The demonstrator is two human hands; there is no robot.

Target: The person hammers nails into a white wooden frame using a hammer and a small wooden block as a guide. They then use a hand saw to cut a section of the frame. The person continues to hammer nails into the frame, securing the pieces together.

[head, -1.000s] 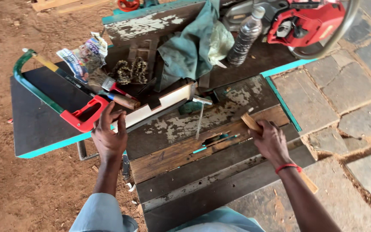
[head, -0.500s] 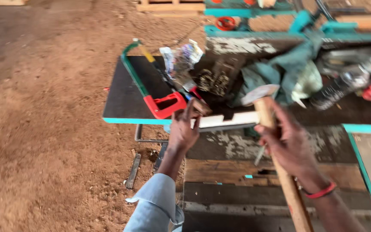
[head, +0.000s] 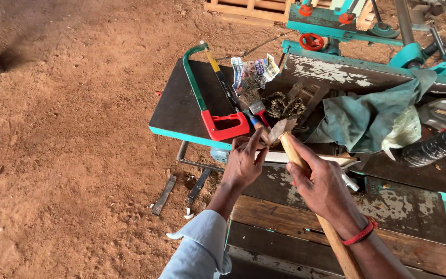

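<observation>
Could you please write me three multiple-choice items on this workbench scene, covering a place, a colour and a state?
1. Where does the hacksaw lie?
A. on the dark table top
B. on the dirt floor
C. in the right hand

2. What colour is the hacksaw's grip?
A. yellow
B. red
C. white

3. What is the right hand doing?
A. resting open and flat
B. pointing away
C. gripping a wooden handle

Answers: 1 A, it rests flat on the table; 2 B, the grip beside the left hand is red; 3 C, its fingers wrap the handle.
</observation>
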